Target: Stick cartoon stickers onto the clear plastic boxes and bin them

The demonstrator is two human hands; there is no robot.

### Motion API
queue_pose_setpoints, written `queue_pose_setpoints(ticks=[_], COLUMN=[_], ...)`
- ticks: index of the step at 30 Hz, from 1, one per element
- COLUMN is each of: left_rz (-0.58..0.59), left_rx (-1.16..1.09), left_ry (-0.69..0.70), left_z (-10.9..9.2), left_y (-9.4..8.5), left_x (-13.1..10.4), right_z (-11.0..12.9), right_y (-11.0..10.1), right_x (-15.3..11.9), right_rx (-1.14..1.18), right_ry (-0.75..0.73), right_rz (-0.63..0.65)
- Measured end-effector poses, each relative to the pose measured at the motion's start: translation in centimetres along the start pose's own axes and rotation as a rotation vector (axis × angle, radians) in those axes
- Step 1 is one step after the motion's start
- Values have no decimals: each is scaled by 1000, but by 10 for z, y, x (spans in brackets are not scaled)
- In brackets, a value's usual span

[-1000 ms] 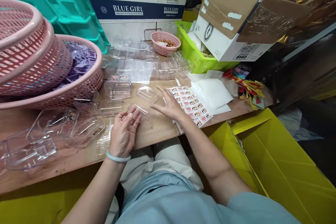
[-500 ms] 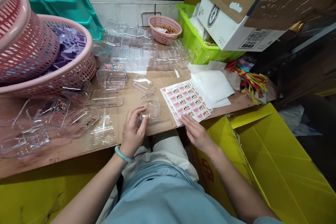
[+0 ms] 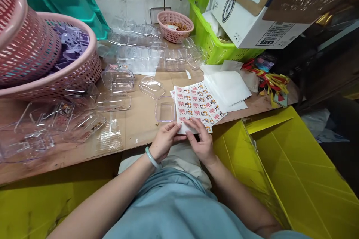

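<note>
A sheet of cat stickers (image 3: pixel 193 106) lies partly over another such sheet at the table's front edge. My left hand (image 3: pixel 165 138) pinches the lower left corner of the top sheet. At the sheet's lower edge is my right hand (image 3: pixel 200 140), its thumb and fingers curled near the paper; whether it grips the sheet is unclear. Just left of the stickers sits a clear plastic box part (image 3: pixel 165 110). Behind it lies a clear angular lid (image 3: pixel 152 87). Plain white sheets (image 3: pixel 228 87) rest to the right.
Pink baskets (image 3: pixel 92 63) with purple pieces stand at the left, beside several clear boxes (image 3: pixel 113 101). Clear trays (image 3: pixel 134 35), a small pink basket (image 3: pixel 175 37) and a green basket (image 3: pixel 204 37) are at the back. Yellow boxes (image 3: pixel 303 164) stand below the table, front right.
My left hand has moved right, from the clear box part to the sticker sheet. The top sheet has turned and shifted left. My right hand has curled at its lower edge.
</note>
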State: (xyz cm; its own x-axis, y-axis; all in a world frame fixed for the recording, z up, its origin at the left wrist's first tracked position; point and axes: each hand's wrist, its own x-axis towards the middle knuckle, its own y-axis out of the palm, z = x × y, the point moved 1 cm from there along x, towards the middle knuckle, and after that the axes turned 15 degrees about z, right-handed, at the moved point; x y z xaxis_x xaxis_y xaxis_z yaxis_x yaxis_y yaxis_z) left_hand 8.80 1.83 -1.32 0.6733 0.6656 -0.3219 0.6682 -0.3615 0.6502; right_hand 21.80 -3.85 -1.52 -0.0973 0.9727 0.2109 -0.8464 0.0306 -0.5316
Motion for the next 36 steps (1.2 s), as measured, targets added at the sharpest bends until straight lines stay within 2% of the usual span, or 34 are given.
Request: queue_pose_setpoints(ticks=[2,5,8,13,19,24,28,30,32,34,36], left_rz=[-21,6,45,85,173,135,77,51,42,53,63], left_rx=[41,167,273,437,530,612,515,465,442,449,473], left_ry=[14,53,78,145,181,212,136,103,97,118,149], left_z=[-1,-1,-1,-4,-6,-2,3,5,5,4,3], left_y=[-4,-5,-4,-3,-5,-5,-4,-3,-1,1,2], left_x=[4,6,7,9,12,15,18,19,20,20,21], right_z=[-4,-9,-16,-23,-25,-22,-27,-29,-30,-30,-30], right_y=[-8,-14,-14,-11,-12,-9,-13,-18,-23,-25,-23], right_x=[5,16,22,22,21,21,24,28,30,30,29], right_rx=[-56,-167,-203,-113,22,154,384,472,514,503,463], right_ry=[8,-78,-95,-56,-33,74,263,300,266,215,180], right_rz=[-3,93,116,82,35,-33,-142,-194,-143,-20,47])
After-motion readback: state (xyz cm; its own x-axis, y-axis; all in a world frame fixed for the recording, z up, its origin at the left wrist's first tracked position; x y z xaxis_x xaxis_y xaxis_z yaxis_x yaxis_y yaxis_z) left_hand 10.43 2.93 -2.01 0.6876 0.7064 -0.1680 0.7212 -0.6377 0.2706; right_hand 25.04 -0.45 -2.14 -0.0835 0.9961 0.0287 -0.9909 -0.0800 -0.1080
